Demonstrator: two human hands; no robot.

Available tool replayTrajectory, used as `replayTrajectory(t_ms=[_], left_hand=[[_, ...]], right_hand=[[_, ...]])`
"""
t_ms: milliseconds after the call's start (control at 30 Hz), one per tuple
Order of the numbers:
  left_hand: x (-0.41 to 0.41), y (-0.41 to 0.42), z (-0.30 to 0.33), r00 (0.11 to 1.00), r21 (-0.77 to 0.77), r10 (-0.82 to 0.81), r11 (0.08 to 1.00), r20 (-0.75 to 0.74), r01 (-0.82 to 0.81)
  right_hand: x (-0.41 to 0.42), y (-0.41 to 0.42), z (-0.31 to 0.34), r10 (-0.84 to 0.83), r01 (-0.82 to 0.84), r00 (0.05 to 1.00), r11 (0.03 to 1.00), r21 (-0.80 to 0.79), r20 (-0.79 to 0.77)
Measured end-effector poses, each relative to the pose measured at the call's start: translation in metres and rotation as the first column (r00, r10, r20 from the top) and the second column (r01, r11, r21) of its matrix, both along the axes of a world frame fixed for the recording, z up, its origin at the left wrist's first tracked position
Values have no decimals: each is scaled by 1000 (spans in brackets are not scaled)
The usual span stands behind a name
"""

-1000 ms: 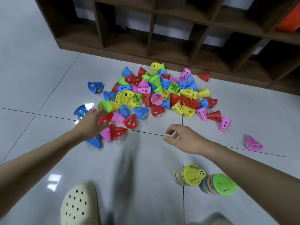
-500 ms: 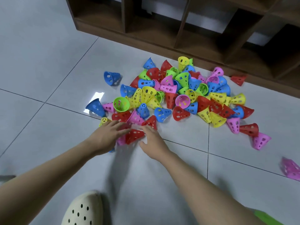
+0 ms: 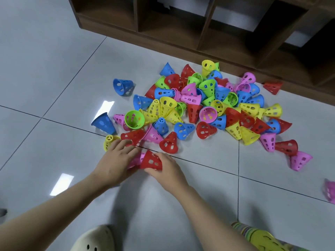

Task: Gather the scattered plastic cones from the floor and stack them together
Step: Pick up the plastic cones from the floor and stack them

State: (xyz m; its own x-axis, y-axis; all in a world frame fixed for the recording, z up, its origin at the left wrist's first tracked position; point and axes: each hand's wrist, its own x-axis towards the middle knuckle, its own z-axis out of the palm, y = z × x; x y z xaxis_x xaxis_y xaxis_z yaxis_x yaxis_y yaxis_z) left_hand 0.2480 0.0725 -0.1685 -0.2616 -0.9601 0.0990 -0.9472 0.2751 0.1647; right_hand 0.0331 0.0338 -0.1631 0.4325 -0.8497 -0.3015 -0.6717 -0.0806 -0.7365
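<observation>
With the right hand (image 3: pixel 167 166) grasping the red cone (image 3: pixel 151 161) and the left hand (image 3: pixel 116 160) on the pink cone (image 3: pixel 135 160), I'd line up rims squarely before nesting them.

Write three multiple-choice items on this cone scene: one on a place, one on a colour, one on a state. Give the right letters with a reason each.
1. Where does the lone blue cone lie?
A. left of the pile
B. inside the shelf
C. on the shoe

2. What colour is the cone between the two hands?
A. green
B. red
C. blue

3. What is the right hand doing?
A. hanging idle
B. gripping the red cone
C. resting flat on the floor

Answers: 1 A, it sits apart on the tile, left of the heap. 2 B, its perforated wall is red. 3 B, its fingers wrap the cone's side, while the left hand covers a pink cone.
</observation>
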Motion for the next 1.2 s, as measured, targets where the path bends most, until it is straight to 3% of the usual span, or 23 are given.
replayTrajectory(t_ms=[67, 167, 300, 400, 533, 633, 733, 767, 833, 967, 1100, 1200], left_hand=[[-13, 9, 6, 970, -38, 135, 989, -203, -146], [-33, 16, 9, 853, 46, 272, 959, -446, -281], [-52, 19, 3, 747, 200, 322, 947, -582, -252], [-56, 23, -2, 673, 367, 355, 921, -649, -131], [-55, 31, -17, 794, 403, 279, 914, -540, -47], [-47, 34, -15, 901, 432, 251, 898, -354, -80], [-33, 43, 8, 962, 518, 265, 816, 63, -258], [-29, 49, 14, 947, 544, 241, 777, 211, -318], [-25, 60, 21, 912, 596, 192, 704, 362, -385], [-30, 77, 15, 923, 732, 149, 569, 354, -373], [-33, 79, 13, 924, 728, 226, 570, 308, -382], [-29, 71, 11, 897, 723, 395, 560, 197, -405]], right_hand=[[-16, 6, 10, -79, 79, 997, 997, -20, 15], [-43, 13, 28, -181, 169, 976, 980, -102, -124], [-69, 8, 41, -179, 134, 899, 981, -138, -400], [-80, 6, 40, -106, 67, 815, 994, -89, -570], [-84, 12, 31, -38, 48, 782, 999, -1, -623], [-83, 16, 28, -10, 55, 785, 997, 53, -619], [-82, 13, 33, -60, 117, 819, 991, 64, -571], [-81, 10, 35, -89, 139, 830, 989, 50, -551], [-78, -2, 36, -148, 181, 853, 983, 18, -501], [-59, -31, 21, -262, 285, 894, 958, 11, -364], [-33, -54, 6, -331, 354, 899, 935, 31, -288], [-16, -70, 1, -378, 406, 884, 913, 52, -275]])
